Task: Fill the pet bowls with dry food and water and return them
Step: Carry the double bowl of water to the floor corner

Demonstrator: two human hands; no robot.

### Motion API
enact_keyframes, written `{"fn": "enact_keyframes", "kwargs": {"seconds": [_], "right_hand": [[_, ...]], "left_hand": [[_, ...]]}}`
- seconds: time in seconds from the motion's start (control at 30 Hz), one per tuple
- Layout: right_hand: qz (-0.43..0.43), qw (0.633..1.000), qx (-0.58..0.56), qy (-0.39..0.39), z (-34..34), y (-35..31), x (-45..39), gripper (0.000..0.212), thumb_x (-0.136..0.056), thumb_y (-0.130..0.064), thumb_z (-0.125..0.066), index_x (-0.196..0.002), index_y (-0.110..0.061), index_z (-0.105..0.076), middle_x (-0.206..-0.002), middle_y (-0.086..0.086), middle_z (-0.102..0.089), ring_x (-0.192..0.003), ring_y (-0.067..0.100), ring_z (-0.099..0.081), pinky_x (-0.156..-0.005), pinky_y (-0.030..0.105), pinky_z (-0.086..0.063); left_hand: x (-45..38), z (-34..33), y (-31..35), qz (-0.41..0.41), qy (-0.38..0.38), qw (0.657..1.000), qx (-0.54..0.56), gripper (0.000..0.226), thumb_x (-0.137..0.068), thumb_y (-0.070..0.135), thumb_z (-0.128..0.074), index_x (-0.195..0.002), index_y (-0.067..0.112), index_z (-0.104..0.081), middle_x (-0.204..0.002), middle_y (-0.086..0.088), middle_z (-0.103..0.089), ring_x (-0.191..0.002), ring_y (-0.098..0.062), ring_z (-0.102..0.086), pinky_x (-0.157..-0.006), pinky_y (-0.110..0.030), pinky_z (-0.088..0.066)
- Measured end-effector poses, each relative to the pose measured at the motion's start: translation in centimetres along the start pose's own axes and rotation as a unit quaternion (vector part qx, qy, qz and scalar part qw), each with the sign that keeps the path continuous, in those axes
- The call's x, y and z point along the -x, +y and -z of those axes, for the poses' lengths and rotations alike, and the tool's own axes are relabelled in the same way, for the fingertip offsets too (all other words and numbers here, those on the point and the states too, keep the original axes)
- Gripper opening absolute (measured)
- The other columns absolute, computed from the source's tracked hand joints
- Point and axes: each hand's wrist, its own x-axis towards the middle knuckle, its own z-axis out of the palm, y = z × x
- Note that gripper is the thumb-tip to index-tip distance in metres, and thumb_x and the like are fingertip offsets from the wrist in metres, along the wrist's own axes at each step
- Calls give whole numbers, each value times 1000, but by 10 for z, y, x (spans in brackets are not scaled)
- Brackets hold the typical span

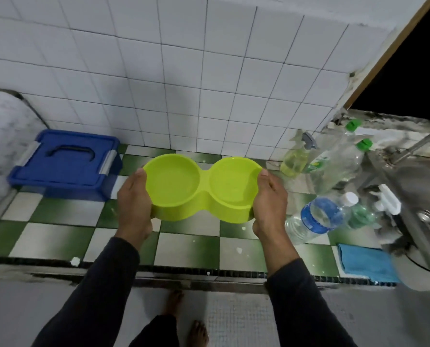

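Lime-green plastic double pet bowl, both wells empty, held level above green-and-white checkered tabletop. Left hand grips its left end, right hand its right end, thumbs on rim.

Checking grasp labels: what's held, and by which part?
The lime-green plastic double pet bowl, gripped at its two ends: left hand on the left rim, right hand on the right rim.

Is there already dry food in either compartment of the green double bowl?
No, both compartments of the green double bowl look bare.
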Motion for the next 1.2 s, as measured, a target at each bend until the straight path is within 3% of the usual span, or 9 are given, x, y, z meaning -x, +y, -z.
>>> {"fn": "enact_keyframes", "kwargs": {"seconds": [0.1,0.27,0.4,0.57,0.73,0.83,0.93,1.07,1.2], "right_hand": [[0,1000,-8,-30,-18,-4,12,13,-103,-33,-53,-102,-38,-66,-105,-27,-62,-106,4,-59,-99,32,-47],[15,996,-7,-83,-56,-6,36,17,-103,-33,-55,-106,-30,-72,-115,-12,-69,-110,12,-62,-96,34,-50],[11,991,1,-130,-94,-5,60,23,-102,-34,-55,-115,-25,-72,-118,-9,-69,-113,14,-62,-97,34,-50],[19,982,14,-190,-148,-7,104,15,-103,-32,-55,-102,-34,-70,-111,-17,-66,-109,12,-60,-96,32,-48],[19,967,22,-253,-207,-5,164,24,-104,-37,-51,-118,-27,-68,-116,-11,-65,-107,13,-58,-85,29,-48],[39,958,34,-282,-244,-3,208,24,-104,-40,-50,-113,-28,-69,-112,-12,-64,-102,12,-57,-80,31,-45],[49,950,40,-307,-282,2,248,25,-103,-43,-50,-109,-28,-69,-112,-9,-64,-103,14,-58,-83,34,-48],[56,933,45,-352,-333,10,304,25,-104,-43,-48,-117,-30,-66,-111,-15,-61,-102,12,-56,-90,38,-45],[49,915,61,-397,-377,20,362,35,-104,-45,-48,-127,-26,-65,-123,-6,-61,-111,20,-57,-98,45,-49]], "left_hand": [[5,22,7,-10,47,999,0,26,-93,58,-54,-106,41,-69,-129,-4,-63,-120,-35,-58,-94,-59,-53],[11,67,20,-32,95,995,28,24,-100,51,-53,-102,34,-69,-119,-2,-64,-110,-29,-59,-81,-47,-50],[14,113,31,-15,146,987,69,30,-102,40,-56,-117,19,-70,-115,-6,-69,-99,-24,-64,-75,-40,-52],[23,177,46,-55,198,976,74,30,-106,32,-52,-118,12,-70,-109,-4,-74,-92,-17,-71,-75,-34,-57],[28,258,67,-80,262,957,89,22,-102,32,-57,-97,24,-77,-99,4,-74,-95,-18,-67,-88,-39,-52],[33,310,81,-102,292,946,101,24,-105,29,-55,-110,15,-74,-92,6,-71,-85,-13,-64,-80,-36,-51],[38,362,94,-108,318,937,98,25,-106,30,-53,-100,14,-72,-82,10,-66,-80,-12,-60,-77,-34,-47],[51,430,113,-112,355,922,104,27,-106,34,-52,-91,26,-72,-95,8,-71,-95,-18,-64,-88,-40,-51],[63,499,123,-126,394,903,119,30,-105,39,-52,-118,19,-71,-118,-1,-72,-114,-24,-66,-97,-47,-52]]}}
